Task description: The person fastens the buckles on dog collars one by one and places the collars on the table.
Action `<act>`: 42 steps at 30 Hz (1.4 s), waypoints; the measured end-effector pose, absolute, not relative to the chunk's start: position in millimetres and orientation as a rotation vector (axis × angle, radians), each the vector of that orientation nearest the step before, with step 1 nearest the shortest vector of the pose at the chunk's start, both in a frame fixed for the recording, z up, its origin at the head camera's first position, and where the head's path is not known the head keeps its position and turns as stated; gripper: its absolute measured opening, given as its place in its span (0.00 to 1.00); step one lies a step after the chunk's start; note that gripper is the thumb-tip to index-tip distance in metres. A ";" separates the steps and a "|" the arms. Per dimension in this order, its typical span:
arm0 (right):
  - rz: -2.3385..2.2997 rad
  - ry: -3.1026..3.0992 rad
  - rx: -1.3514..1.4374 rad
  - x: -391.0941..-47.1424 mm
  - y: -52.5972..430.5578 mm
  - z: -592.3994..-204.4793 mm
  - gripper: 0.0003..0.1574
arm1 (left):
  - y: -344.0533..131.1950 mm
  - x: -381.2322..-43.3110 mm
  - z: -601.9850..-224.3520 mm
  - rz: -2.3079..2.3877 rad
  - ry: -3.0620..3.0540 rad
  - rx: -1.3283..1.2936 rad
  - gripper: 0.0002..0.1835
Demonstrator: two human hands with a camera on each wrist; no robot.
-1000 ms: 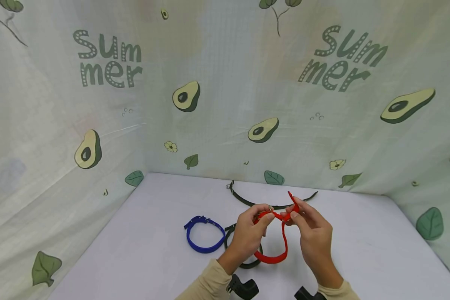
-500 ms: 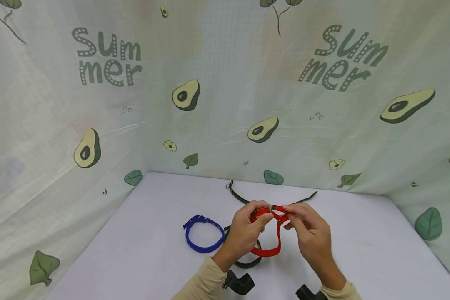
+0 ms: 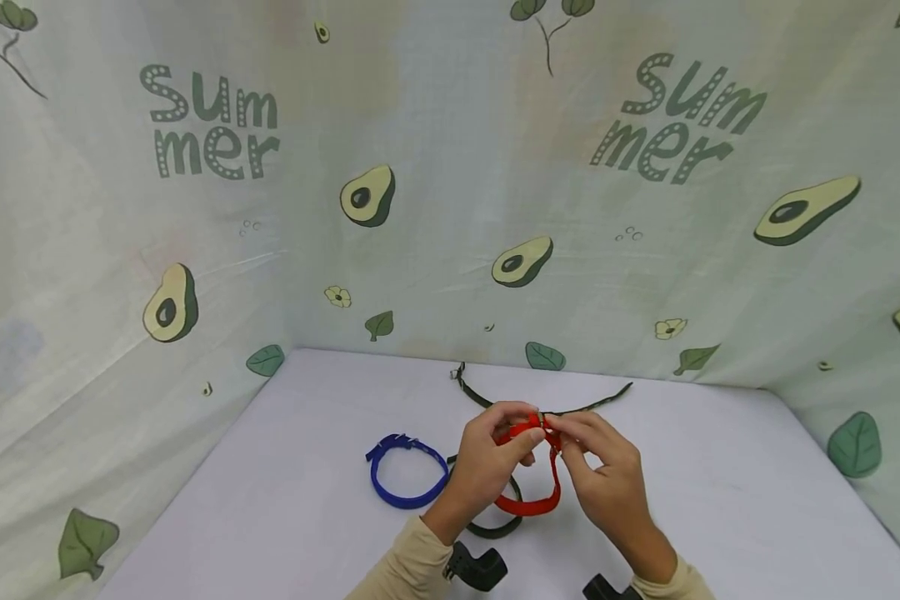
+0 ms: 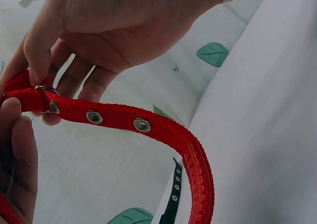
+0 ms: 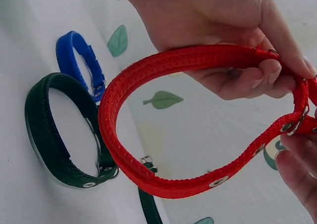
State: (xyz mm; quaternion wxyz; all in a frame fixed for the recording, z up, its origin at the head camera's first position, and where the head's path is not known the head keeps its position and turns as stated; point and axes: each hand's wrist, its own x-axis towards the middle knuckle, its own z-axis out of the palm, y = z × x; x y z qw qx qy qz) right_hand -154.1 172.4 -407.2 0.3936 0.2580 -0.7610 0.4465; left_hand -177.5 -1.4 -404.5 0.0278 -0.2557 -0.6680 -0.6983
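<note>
A red pet collar (image 3: 537, 507) with metal eyelets hangs as a loop between both hands, above the table. My left hand (image 3: 487, 462) grips it near the metal fitting, thumb on top. Close against it, my right hand (image 3: 607, 475) pinches the strap at the fitting. In the left wrist view the right hand (image 4: 114, 28) reaches in from above, and left fingers (image 4: 24, 149) show at the lower left. The right wrist view shows the left hand (image 5: 213, 26) on top, holding the collar (image 5: 111, 115) beside a metal ring (image 5: 299, 122). Fingers partly hide the fitting.
A buckled blue collar (image 3: 408, 502) lies on the white table (image 3: 292, 500), left of the hands. Beside it is a dark green looped collar (image 3: 497, 531), partly behind the left hand. An unfastened dark green strap (image 3: 474, 395) stretches along the back, near the patterned curtain (image 3: 435, 250).
The right hand has moved left, close to the left hand. The red strap end that stuck up by the right fingers is now drawn in at the fitting.
</note>
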 end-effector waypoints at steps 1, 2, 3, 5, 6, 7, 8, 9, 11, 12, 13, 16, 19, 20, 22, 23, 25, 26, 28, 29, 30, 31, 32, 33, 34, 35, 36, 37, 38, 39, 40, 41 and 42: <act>1.131 -1.938 0.650 -153.9 172.1 -407.3 0.26 | -1.5 -177.6 -404.6 -2.176 -2.056 -0.788 0.14; 1.128 -1.949 0.642 -153.7 172.0 -407.1 0.26 | -1.4 -177.8 -404.7 -2.196 -2.050 -0.790 0.14; 1.123 -1.957 0.636 -153.5 171.9 -406.9 0.25 | -1.4 -178.1 -404.7 -2.213 -2.044 -0.795 0.13; 1.124 -1.985 0.620 -153.3 172.0 -406.3 0.25 | -1.2 -179.6 -405.2 -2.244 -2.035 -0.800 0.12; 1.130 -1.999 0.610 -153.0 172.0 -406.1 0.25 | -1.2 -180.3 -405.3 -2.258 -2.028 -0.801 0.12; 1.140 -2.011 0.605 -152.8 171.9 -405.9 0.25 | -1.1 -180.8 -405.4 -2.272 -2.020 -0.801 0.11; 1.156 -2.024 0.597 -152.5 171.9 -405.5 0.25 | -1.0 -181.4 -405.5 -2.278 -2.015 -0.797 0.11; 1.175 -2.035 0.586 -152.1 171.6 -405.2 0.25 | -0.9 -181.9 -405.8 -2.277 -2.011 -0.793 0.11; 1.236 -2.059 0.558 -150.9 171.0 -404.6 0.24 | -0.5 -182.4 -406.3 -2.269 -2.007 -0.781 0.11; 1.267 -2.074 0.541 -150.1 170.8 -404.2 0.24 | -0.4 -182.1 -406.2 -2.260 -2.007 -0.780 0.11; 1.306 -2.089 0.525 -149.6 170.6 -404.0 0.24 | -0.1 -182.0 -406.4 -2.246 -2.010 -0.783 0.10; 1.405 -2.146 0.482 -148.1 170.0 -403.2 0.22 | 1.2 -180.6 -407.0 -2.207 -2.026 -0.817 0.11; 1.475 -2.198 0.448 -146.4 169.9 -403.1 0.18 | 2.8 -178.5 -408.4 -2.196 -2.017 -0.857 0.11; 1.493 -2.208 0.428 -145.5 170.0 -403.0 0.17 | 3.4 -177.7 -409.0 -2.207 -2.002 -0.862 0.11; 1.532 -2.214 0.369 -143.5 170.6 -403.0 0.15 | 4.5 -176.3 -410.0 -2.241 -1.965 -0.858 0.12; 1.552 -2.207 0.340 -142.7 171.1 -402.8 0.14 | 5.0 -175.6 -410.1 -2.261 -1.945 -0.852 0.12; 1.582 -2.190 0.292 -141.7 171.7 -402.1 0.13 | 5.9 -174.6 -410.1 -2.304 -1.907 -0.834 0.13; 1.582 -2.188 0.275 -141.5 171.9 -401.8 0.13 | 6.1 -174.1 -410.1 -2.321 -1.899 -0.820 0.13; 1.582 -2.186 0.265 -141.9 171.9 -401.4 0.13 | 5.9 -173.2 -409.8 -2.336 -1.893 -0.789 0.15; 1.579 -2.187 0.267 -142.3 171.7 -401.3 0.12 | 5.5 -172.9 -409.7 -2.335 -1.897 -0.770 0.16; 1.580 -2.186 0.273 -142.8 171.5 -401.2 0.12 | 5.0 -172.8 -409.6 -2.330 -1.900 -0.754 0.16; 1.580 -2.184 0.276 -143.4 171.4 -401.3 0.12 | 4.4 -172.8 -409.6 -2.324 -1.905 -0.739 0.16; 1.583 -2.181 0.279 -144.1 171.3 -401.3 0.11 | 4.0 -173.2 -409.8 -2.317 -1.907 -0.732 0.17; 1.586 -2.178 0.281 -144.8 171.3 -401.4 0.11 | 3.6 -173.5 -409.9 -2.310 -1.910 -0.727 0.18; 1.589 -2.177 0.282 -145.3 171.2 -401.4 0.11 | 3.2 -173.8 -409.9 -2.309 -1.910 -0.727 0.18; 1.594 -2.174 0.281 -145.6 171.2 -401.4 0.11 | 3.1 -174.2 -410.1 -2.310 -1.910 -0.727 0.18; 1.598 -2.175 0.277 -145.9 171.3 -401.6 0.11 | 3.1 -174.5 -410.5 -2.315 -1.910 -0.729 0.19; 1.599 -2.178 0.273 -145.9 171.4 -401.7 0.11 | 3.0 -174.6 -410.8 -2.320 -1.912 -0.728 0.19; 1.602 -2.182 0.271 -145.9 171.5 -401.9 0.11 | 2.9 -174.6 -411.1 -2.322 -1.914 -0.725 0.18; 1.605 -2.185 0.268 -145.8 171.5 -402.1 0.11 | 2.8 -174.3 -411.3 -2.326 -1.918 -0.718 0.18; 1.606 -2.186 0.268 -145.8 171.5 -402.2 0.12 | 2.8 -174.0 -411.6 -2.329 -1.919 -0.713 0.17; 1.610 -2.188 0.267 -145.9 171.4 -402.5 0.12 | 2.8 -173.8 -411.8 -2.330 -1.921 -0.707 0.17; 1.610 -2.190 0.266 -146.0 171.4 -402.9 0.12 | 2.7 -173.5 -412.0 -2.331 -1.921 -0.700 0.16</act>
